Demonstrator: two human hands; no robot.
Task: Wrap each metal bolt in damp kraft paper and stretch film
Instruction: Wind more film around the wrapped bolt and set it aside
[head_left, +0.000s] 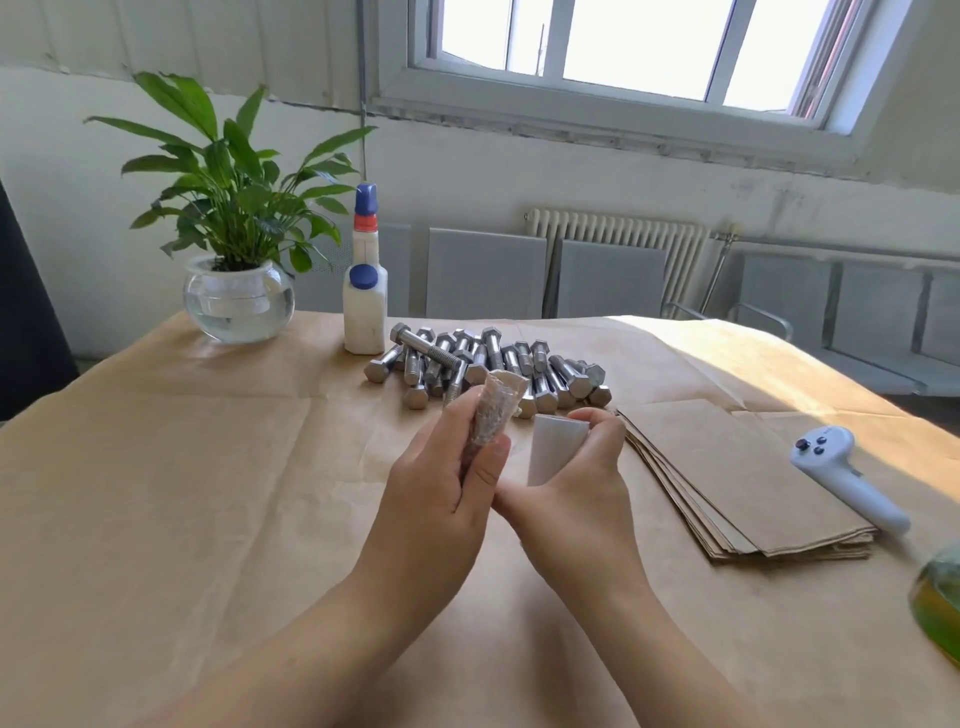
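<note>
Two hands are working together just in front of the bolt pile. We are gripping a paper-wrapped bolt (491, 415) in our left hand (447, 467), fingers curled round its lower half and its top tilted away, so the bundle is standing clear for the film to reach it. Our right hand (576, 478) is clasping a pale roll of stretch film (553, 447) just beside it, seemingly ready to lay film round the paper. Behind the hands, the unwrapped bolts (483, 364) are lying heaped within easy reach. A stack of kraft sheets (743, 478) is waiting to the right, and a white spray bottle (365, 291) is standing behind the pile, probably for dampening the paper.
</note>
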